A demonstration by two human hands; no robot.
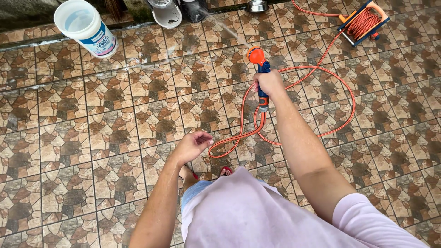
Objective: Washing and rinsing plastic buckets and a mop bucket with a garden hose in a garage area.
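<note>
The right hand (268,82) is gripping a spray nozzle (259,69) just above the frame's centre, sending water toward the top. An orange hose (321,69) is looping across the tiled floor (92,138). The left hand (193,144) is hanging loosely curled, holding nothing, below centre. A white bucket (85,27) is standing upper left.

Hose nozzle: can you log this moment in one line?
right hand: grips hose nozzle, spraying | left hand: open, empty | orange hose: looped on tiled floor
</note>
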